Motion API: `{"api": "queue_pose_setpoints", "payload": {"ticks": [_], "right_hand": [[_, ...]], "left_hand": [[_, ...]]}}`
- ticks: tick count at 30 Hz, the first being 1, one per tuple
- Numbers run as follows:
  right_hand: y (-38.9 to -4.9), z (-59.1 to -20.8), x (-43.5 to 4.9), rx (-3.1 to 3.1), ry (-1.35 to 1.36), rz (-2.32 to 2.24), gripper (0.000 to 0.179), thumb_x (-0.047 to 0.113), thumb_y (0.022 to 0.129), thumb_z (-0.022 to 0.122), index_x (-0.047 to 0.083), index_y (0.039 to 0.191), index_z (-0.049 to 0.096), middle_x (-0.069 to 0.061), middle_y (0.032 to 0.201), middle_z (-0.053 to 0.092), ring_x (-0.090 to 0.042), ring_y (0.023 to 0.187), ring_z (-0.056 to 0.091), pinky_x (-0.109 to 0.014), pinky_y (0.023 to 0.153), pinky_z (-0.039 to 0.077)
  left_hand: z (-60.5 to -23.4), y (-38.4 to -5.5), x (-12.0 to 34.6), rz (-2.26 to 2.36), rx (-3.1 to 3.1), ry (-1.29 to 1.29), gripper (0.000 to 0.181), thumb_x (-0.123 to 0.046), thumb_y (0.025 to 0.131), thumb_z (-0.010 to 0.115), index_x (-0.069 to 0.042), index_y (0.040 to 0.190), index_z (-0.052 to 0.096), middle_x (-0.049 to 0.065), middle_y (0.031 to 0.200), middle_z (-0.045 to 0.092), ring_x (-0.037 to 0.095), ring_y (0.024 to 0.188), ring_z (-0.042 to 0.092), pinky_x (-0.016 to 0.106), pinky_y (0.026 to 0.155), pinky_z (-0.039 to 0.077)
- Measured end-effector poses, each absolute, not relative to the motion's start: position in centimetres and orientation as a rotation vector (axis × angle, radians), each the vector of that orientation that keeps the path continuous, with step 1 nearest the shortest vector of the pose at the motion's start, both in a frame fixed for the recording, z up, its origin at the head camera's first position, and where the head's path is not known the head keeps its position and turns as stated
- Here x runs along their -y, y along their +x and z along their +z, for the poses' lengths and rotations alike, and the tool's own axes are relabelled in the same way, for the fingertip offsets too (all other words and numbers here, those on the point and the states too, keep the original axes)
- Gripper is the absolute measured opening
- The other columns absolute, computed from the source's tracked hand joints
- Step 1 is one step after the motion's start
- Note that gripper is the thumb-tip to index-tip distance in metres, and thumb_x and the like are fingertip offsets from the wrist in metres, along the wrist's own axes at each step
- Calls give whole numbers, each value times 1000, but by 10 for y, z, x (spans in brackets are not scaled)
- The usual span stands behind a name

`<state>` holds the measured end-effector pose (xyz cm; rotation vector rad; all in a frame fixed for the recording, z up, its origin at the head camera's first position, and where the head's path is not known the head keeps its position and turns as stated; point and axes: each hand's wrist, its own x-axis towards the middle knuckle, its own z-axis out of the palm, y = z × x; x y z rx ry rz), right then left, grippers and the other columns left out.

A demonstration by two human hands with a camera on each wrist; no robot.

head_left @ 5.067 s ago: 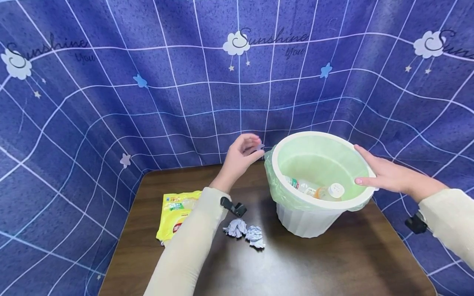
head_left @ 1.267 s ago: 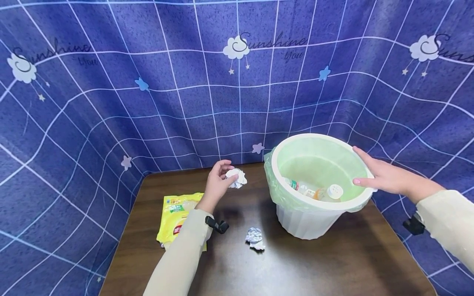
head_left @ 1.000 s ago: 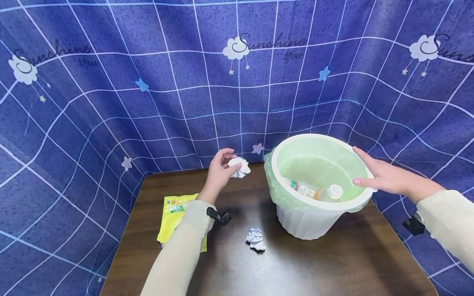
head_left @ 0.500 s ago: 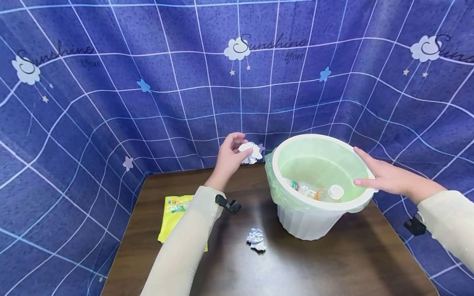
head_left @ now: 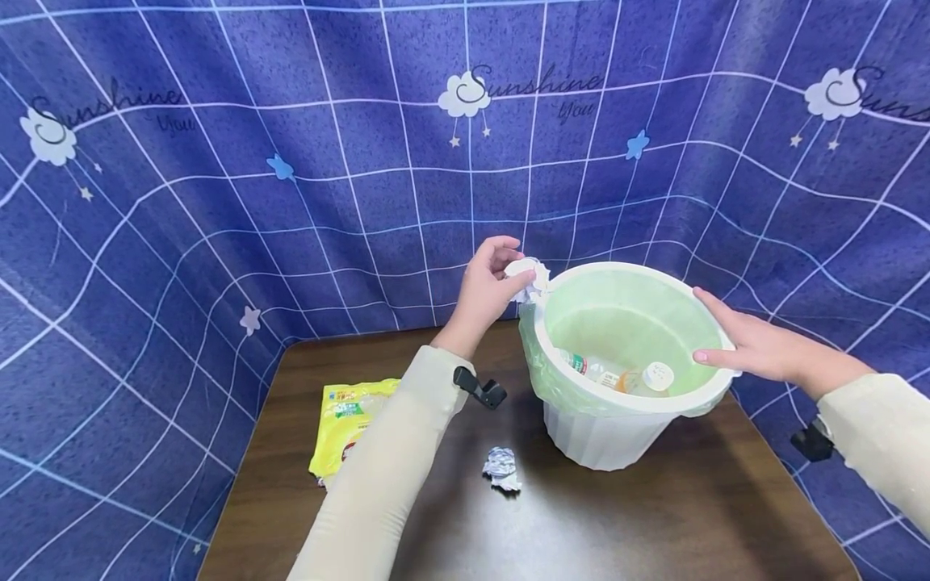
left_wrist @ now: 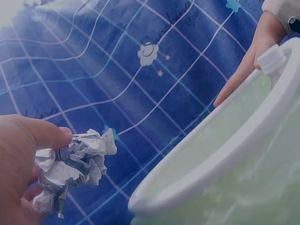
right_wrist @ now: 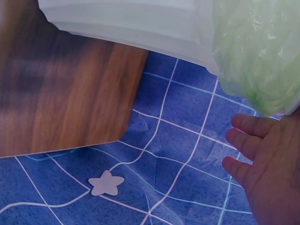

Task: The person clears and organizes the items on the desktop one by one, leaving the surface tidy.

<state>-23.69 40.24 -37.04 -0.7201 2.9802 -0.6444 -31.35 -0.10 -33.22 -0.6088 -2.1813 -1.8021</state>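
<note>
My left hand (head_left: 483,290) pinches a crumpled paper ball (head_left: 536,274) between thumb and fingers. In the head view the ball overlaps the left rim of a white trash bin (head_left: 597,436) lined with a green bag (head_left: 541,367). The left wrist view shows the ball (left_wrist: 79,161) to the left of the rim, with a gap between them in the picture. My right hand (head_left: 759,343) holds the bin's right rim, thumb over the inner side. In the right wrist view its fingers (right_wrist: 253,125) lie outside the bin. Plastic bottles (head_left: 650,379) lie inside.
A second crumpled paper ball (head_left: 501,470) lies on the brown wooden table (head_left: 581,524), in front of the bin. At the left is a yellow plastic package (head_left: 337,428), partly hidden by my left sleeve. A blue curtain (head_left: 407,194) hangs behind.
My left hand has carried the paper ball up and right to the bin's left rim. One of two balls has left the table. My right hand has stayed at the rim.
</note>
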Motion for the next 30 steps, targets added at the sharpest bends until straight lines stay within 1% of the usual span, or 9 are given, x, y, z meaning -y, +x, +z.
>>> {"api": "queue_pose_setpoints", "payload": {"ticks": [5, 9, 11, 15, 20, 22, 25, 27, 30], "right_hand": [[-236, -369, -401, -2975, -717, -651, 102, 31, 89, 73, -4, 159, 7, -34, 138, 51, -38, 115, 59, -45, 95, 49], [-234, -368, -401, -2961, -694, -669, 103, 31, 90, 73, -2, 160, 5, -35, 143, 46, -40, 119, 57, -40, 96, 48], [-234, -368, -402, -2961, -697, -673, 103, 30, 90, 73, -2, 160, 5, -35, 143, 46, -40, 119, 57, -33, 95, 47], [-236, -369, -402, -2969, -718, -674, 102, 29, 89, 74, -3, 159, 7, -34, 139, 51, -37, 115, 59, -22, 92, 44], [-237, -369, -403, -2975, -743, -676, 102, 29, 88, 75, -3, 159, 8, -34, 133, 55, -36, 112, 60, -20, 91, 44], [-238, -371, -403, -2977, -752, -677, 102, 28, 88, 75, -3, 159, 8, -34, 134, 55, -36, 112, 60, -15, 92, 41], [-239, -372, -405, -2979, -751, -682, 102, 28, 88, 75, -2, 160, 8, -34, 136, 54, -37, 114, 59, -5, 91, 31], [-239, -372, -405, -2975, -750, -684, 102, 28, 89, 75, -2, 160, 8, -34, 136, 53, -37, 115, 59, -4, 91, 29], [-238, -371, -405, -2972, -737, -681, 102, 29, 89, 74, 0, 160, 7, -34, 138, 52, -38, 116, 58, -6, 91, 32]], "left_hand": [[-326, -310, -18, -1798, 2201, -630, 45, -6, 87, 78, -7, 127, 58, 11, 113, 69, 21, 100, 64, 24, 84, 50], [-322, -306, -33, -1810, 2191, -645, 47, -7, 86, 80, -8, 127, 58, 10, 112, 69, 18, 100, 64, 23, 85, 49], [-321, -305, -40, -1835, 2168, -658, 47, -7, 85, 80, -8, 127, 59, 10, 112, 69, 17, 100, 64, 23, 86, 49], [-321, -300, -48, -1892, 2129, -710, 48, -11, 88, 79, -9, 130, 57, 11, 116, 68, 14, 105, 64, 25, 94, 50], [-323, -297, -46, -1906, 2096, -788, 49, -15, 92, 76, -10, 135, 53, 8, 122, 66, 11, 115, 61, 29, 104, 47], [-325, -299, -42, -1900, 2063, -797, 49, -15, 92, 75, -9, 135, 53, 8, 123, 66, 12, 116, 60, 31, 105, 47], [-330, -301, -33, -1911, 1989, -804, 49, -12, 93, 74, -5, 135, 52, 12, 123, 65, 20, 117, 60, 35, 105, 47], [-335, -302, -26, -1926, 1935, -803, 49, -10, 93, 73, -2, 136, 51, 17, 123, 64, 26, 118, 60, 40, 106, 47], [-346, -301, -13, -1943, 1871, -796, 49, -5, 93, 71, 1, 136, 48, 22, 123, 62, 33, 118, 59, 45, 106, 46]]}}
